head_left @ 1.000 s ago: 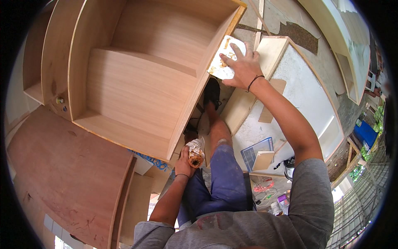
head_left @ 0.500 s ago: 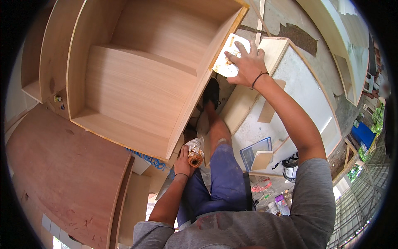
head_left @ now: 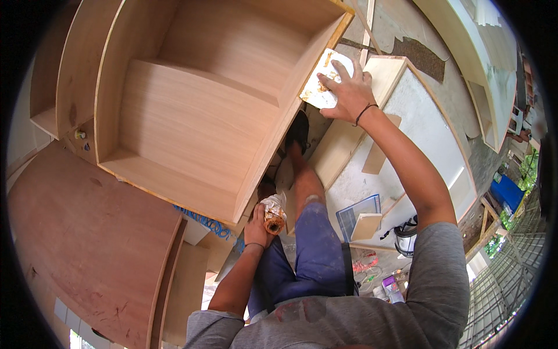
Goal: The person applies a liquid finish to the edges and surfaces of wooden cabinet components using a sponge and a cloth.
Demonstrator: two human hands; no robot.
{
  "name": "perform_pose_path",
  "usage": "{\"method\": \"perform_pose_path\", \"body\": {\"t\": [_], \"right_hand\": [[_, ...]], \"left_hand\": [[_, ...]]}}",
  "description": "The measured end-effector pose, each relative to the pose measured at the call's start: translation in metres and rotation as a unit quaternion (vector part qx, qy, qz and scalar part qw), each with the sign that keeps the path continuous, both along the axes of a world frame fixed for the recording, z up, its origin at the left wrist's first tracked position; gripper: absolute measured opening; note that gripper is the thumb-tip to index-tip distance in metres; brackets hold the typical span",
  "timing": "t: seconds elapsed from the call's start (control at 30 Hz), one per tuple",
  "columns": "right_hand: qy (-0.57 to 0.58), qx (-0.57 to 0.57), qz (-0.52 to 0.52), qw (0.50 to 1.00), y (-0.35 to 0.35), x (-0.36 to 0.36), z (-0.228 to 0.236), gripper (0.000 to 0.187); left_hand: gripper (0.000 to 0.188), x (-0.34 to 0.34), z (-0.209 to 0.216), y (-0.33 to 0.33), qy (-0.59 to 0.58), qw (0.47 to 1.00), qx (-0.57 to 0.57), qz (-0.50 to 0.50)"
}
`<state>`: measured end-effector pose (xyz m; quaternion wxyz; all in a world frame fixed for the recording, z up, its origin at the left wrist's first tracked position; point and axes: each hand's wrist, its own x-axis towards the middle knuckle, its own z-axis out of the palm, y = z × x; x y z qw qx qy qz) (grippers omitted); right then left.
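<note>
two bare hands at work over a pale wooden cabinet (head_left: pixel 192 116) lying open-side up on the floor, one shelf across its middle. right hand (head_left: pixel 347 92) stretched out at the cabinet's far right edge, fingers spread and pressed flat on a white, stained sheet of sandpaper (head_left: pixel 323 81), pinning it against the yellowish front edge of the side panel; a dark band round that wrist. left hand (head_left: pixel 258 228) low beside the near corner of the cabinet, closed round a small cylindrical roll (head_left: pixel 274 216) with an orange-brown end and whitish wrapping at the top, held upright just above the thigh; cannot tell what the roll is made of. blue, paint-flecked shorts (head_left: pixel 308 250) and a bare leg running up toward a dark shoe (head_left: pixel 299 129) near the cabinet side. reddish plywood panel (head_left: pixel 87 232) lying to the left, touching the cabinet's near edge. to the right, a long flat board (head_left: pixel 407 128) with a pale surface and wooden rim, a small blue-grey framed sheet (head_left: pixel 357 212) near the knee, and a dark round container (head_left: pixel 406 237) just beyond it.
</note>
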<state>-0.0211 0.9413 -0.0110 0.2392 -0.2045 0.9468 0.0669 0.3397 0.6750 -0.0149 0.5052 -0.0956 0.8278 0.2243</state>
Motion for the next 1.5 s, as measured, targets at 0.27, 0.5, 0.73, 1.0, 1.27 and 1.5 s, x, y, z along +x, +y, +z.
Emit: {"method": "perform_pose_path", "body": {"t": [0.27,0.5,0.73,1.0,1.27,1.5], "right_hand": [[-0.030,0.048,-0.004,0.998,-0.004,-0.004,0.012,0.081],[0.026,-0.036,-0.004,0.999,-0.004,0.042,0.010,0.084],[0.069,-0.183,0.019,0.981,-0.013,0.090,-0.037,0.088],[0.052,-0.096,0.009,0.994,-0.022,0.090,-0.027,0.086],[0.047,-0.070,-0.008,0.996,-0.032,0.084,0.002,0.083],[0.017,-0.030,-0.018,0.999,-0.038,0.086,-0.007,0.082]], "left_hand": [[0.102,-0.001,0.000,-0.002,-0.002,1.000,0.009,0.007],[0.101,-0.005,0.006,-0.007,-0.002,1.000,0.010,0.027],[0.099,0.014,0.001,-0.022,0.004,1.000,0.024,0.011],[0.098,0.012,0.008,-0.026,-0.016,0.999,0.030,0.030],[0.100,0.017,0.008,-0.032,0.014,0.999,0.040,0.027],[0.101,0.023,0.007,-0.035,0.050,0.997,0.045,0.037]]}}
